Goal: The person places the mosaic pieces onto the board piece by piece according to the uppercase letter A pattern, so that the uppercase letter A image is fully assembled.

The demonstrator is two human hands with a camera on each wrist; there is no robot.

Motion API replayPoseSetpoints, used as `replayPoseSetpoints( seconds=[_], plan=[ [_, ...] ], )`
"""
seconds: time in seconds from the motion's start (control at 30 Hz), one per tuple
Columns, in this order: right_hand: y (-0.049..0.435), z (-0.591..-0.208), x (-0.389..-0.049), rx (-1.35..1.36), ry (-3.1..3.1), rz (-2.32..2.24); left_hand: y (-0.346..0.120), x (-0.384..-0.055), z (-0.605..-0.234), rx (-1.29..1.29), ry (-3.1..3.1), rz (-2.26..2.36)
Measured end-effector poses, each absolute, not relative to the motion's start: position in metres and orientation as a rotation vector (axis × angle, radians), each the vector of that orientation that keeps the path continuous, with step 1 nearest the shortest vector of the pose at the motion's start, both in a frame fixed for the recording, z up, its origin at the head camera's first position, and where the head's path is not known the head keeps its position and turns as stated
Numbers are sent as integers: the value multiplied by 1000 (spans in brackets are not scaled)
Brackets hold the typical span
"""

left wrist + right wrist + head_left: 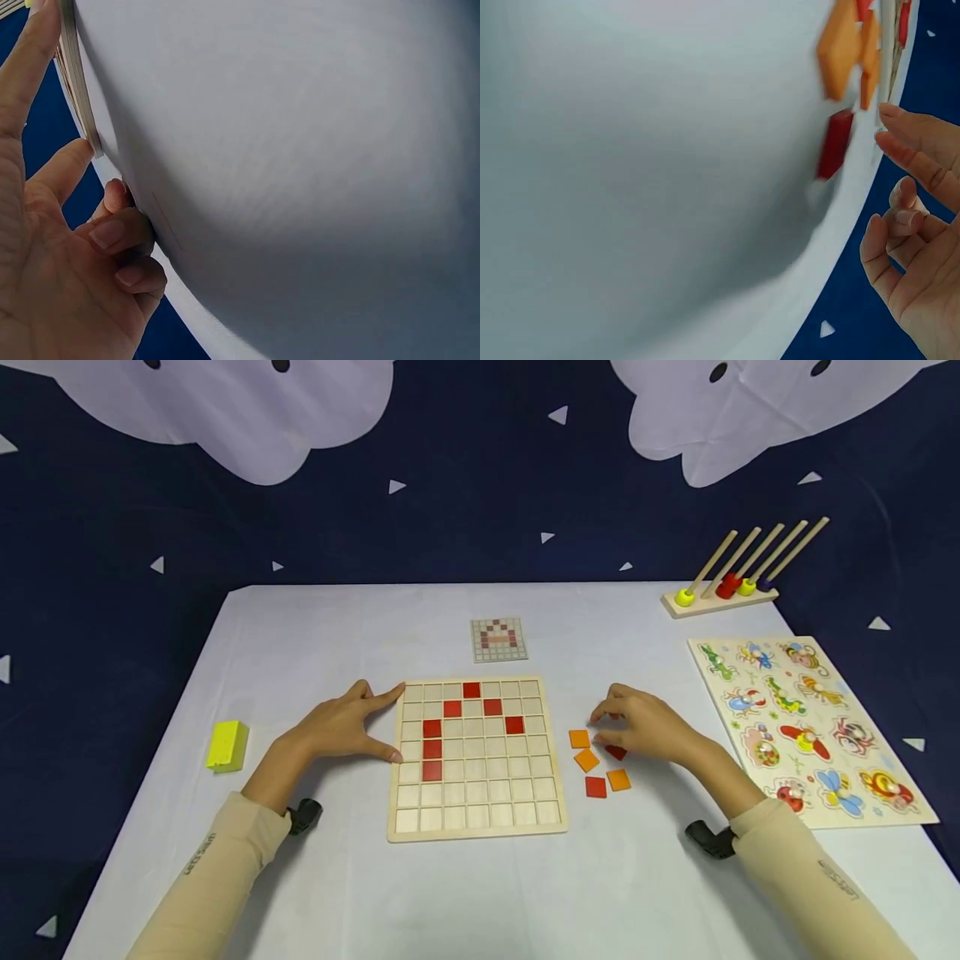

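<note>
A wooden grid board [480,793] lies on the table, several red square tiles [432,749] set in its cells. With thumb and forefinger spread, my left hand [339,724] touches the board's left edge; its other fingers are curled in the left wrist view. My right hand [647,724] hovers just right of the board, fingers loosely bent, holding nothing. Under its fingertips lies a loose red tile [835,144], partly hidden in the head view. Three orange tiles [587,760] and another loose red tile [596,787] lie beside it.
Behind the board is a small pattern card [499,640]. A yellow block [227,747] stands far left. At the right are an insect puzzle board [810,727] and, farther back, a peg stand [720,603] with coloured beads. Dark cloth hangs behind the table.
</note>
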State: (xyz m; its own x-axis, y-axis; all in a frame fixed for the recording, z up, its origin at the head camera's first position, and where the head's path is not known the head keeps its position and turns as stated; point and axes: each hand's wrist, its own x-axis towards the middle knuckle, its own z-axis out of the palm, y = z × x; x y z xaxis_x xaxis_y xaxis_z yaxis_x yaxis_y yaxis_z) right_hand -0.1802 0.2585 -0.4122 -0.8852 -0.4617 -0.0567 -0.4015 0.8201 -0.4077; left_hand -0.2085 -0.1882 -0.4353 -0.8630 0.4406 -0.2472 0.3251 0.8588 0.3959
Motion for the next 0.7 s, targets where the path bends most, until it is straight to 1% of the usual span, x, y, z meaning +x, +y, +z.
replayPoseSetpoints(
  seconds=[0.33, 0.7],
  plan=[
    [287, -420, -164, -742, 2827, -603, -188, -208, -432, 559, 2694, 487],
    [304, -421, -151, -673, 2845, -635, -188, -207, -434, 583, 2704, 501]
  ],
)
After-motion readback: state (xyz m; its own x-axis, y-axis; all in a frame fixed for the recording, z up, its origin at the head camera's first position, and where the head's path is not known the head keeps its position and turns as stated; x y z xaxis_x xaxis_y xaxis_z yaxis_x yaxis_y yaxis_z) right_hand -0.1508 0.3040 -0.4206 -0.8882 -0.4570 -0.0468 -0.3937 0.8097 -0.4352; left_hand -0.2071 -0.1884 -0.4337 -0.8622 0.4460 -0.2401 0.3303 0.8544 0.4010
